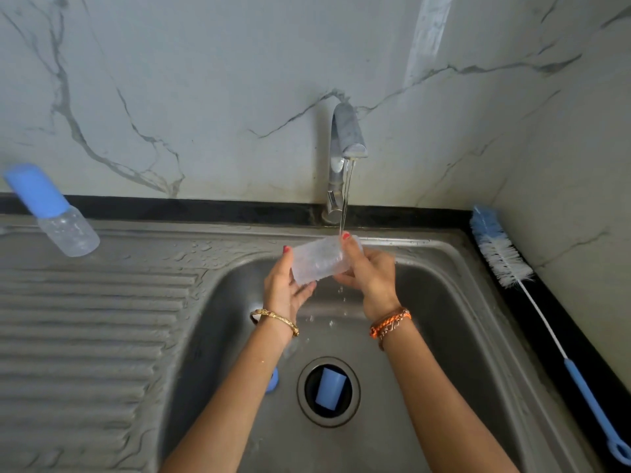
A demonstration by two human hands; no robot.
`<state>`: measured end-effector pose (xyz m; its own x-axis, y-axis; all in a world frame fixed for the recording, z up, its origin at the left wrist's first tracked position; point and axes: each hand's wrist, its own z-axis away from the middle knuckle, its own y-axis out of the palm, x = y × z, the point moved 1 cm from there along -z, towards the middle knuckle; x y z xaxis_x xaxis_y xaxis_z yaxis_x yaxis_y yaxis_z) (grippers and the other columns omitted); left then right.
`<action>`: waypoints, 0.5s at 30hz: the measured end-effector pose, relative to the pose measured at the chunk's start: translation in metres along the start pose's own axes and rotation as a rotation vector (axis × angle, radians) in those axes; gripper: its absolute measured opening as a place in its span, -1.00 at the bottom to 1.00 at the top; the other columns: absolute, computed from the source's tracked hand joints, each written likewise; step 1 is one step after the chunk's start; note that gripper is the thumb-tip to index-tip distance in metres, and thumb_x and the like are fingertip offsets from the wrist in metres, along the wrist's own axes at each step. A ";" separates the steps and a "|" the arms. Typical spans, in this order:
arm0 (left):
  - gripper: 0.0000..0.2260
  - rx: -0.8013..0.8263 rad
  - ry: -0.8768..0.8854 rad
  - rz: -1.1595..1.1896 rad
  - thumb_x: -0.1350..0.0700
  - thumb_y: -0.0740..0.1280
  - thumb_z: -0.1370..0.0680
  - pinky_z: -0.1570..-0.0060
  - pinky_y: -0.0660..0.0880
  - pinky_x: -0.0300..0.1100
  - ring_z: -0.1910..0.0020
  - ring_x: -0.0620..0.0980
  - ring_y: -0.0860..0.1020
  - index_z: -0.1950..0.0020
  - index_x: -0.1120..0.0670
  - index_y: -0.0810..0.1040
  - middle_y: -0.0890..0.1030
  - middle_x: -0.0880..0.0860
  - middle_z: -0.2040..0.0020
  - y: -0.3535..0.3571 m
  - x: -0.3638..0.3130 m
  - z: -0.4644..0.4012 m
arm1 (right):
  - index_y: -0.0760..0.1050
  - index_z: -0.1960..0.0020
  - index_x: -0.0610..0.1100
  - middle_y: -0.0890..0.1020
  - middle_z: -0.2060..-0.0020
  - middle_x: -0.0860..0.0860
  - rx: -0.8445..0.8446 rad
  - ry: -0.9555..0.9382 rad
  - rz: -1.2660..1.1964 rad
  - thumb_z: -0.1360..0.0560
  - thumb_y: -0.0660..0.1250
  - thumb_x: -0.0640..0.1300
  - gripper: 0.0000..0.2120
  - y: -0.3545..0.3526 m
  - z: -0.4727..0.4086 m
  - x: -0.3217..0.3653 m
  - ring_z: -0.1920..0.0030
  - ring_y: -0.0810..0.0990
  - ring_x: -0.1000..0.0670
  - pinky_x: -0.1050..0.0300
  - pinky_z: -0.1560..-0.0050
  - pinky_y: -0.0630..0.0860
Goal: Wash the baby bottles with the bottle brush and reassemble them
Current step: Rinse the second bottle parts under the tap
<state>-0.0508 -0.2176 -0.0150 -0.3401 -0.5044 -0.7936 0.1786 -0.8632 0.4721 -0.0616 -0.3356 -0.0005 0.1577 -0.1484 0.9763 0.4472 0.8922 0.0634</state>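
Rinsing under the tap [345, 141], the left hand [286, 288] and right hand [370, 278] both curl round the clear bottle [321, 261] over the sink [444, 302]; wet plastic could slip, dropping near the blue cap [330, 388] in the drain.

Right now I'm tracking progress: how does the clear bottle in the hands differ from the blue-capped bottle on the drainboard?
The clear plastic bottle body is uncapped, held by both hands under the running tap; the blue-capped clear bottle is assembled and stands untouched on the steel drainboard. Both have transparent bodies.
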 end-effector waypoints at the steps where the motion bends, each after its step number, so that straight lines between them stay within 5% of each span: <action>1: -0.71 -0.007 0.052 -0.037 -0.05 0.24 -0.54 0.21 0.50 -0.23 0.03 -0.02 0.54 -0.19 0.08 0.46 0.55 0.12 -0.13 0.002 -0.002 0.001 | 0.55 0.07 -0.20 0.65 0.10 -0.15 0.053 0.073 -0.096 -0.47 0.35 0.04 -0.71 0.001 0.000 -0.004 0.16 0.66 -0.01 0.19 0.26 0.62; 4: -0.85 0.032 0.242 -0.290 0.08 0.36 -0.49 0.14 0.54 -0.24 -0.02 -0.04 0.54 -0.04 -0.05 0.50 0.55 -0.03 -0.01 0.008 -0.011 0.006 | 0.47 -0.06 -0.22 0.59 0.03 -0.18 0.153 0.357 -0.475 -0.51 0.29 0.00 -0.72 0.002 0.000 -0.022 0.15 0.62 -0.08 0.15 0.33 0.63; 7: -0.58 0.171 0.392 -0.868 0.06 0.44 -0.43 -0.10 0.42 -0.28 -0.18 -0.04 0.48 -0.27 0.05 0.48 0.53 0.01 -0.17 0.018 -0.016 0.005 | 0.42 -0.08 -0.26 0.56 0.09 -0.22 0.100 0.573 -0.744 -0.54 0.25 -0.05 -0.73 -0.004 0.002 -0.039 0.32 0.66 -0.16 0.06 0.39 0.61; 11: -0.43 0.302 0.581 -1.311 -0.01 0.41 -0.46 -0.28 0.27 -0.26 -0.35 0.00 0.38 -0.41 0.14 0.35 0.43 0.08 -0.36 0.038 -0.014 0.002 | 0.45 0.04 -0.30 0.59 0.27 -0.22 0.028 0.584 -0.812 -0.58 0.20 -0.09 -0.76 -0.008 0.000 -0.046 0.48 0.63 -0.12 0.07 0.48 0.59; 15: -0.46 0.275 0.713 -1.386 0.00 0.33 -0.51 -0.29 0.26 -0.21 -0.35 0.04 0.35 -0.43 0.14 0.30 0.40 0.11 -0.37 0.048 -0.011 0.002 | 0.49 0.05 -0.30 0.63 0.42 -0.17 0.033 0.560 -0.771 -0.59 0.19 -0.09 -0.74 -0.011 -0.009 -0.033 0.35 0.64 -0.11 0.11 0.51 0.58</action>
<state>-0.0404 -0.2538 0.0170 0.4097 0.6668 -0.6226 -0.0816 -0.6529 -0.7530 -0.0634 -0.3444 -0.0357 0.2319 -0.8761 0.4227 0.5806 0.4733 0.6625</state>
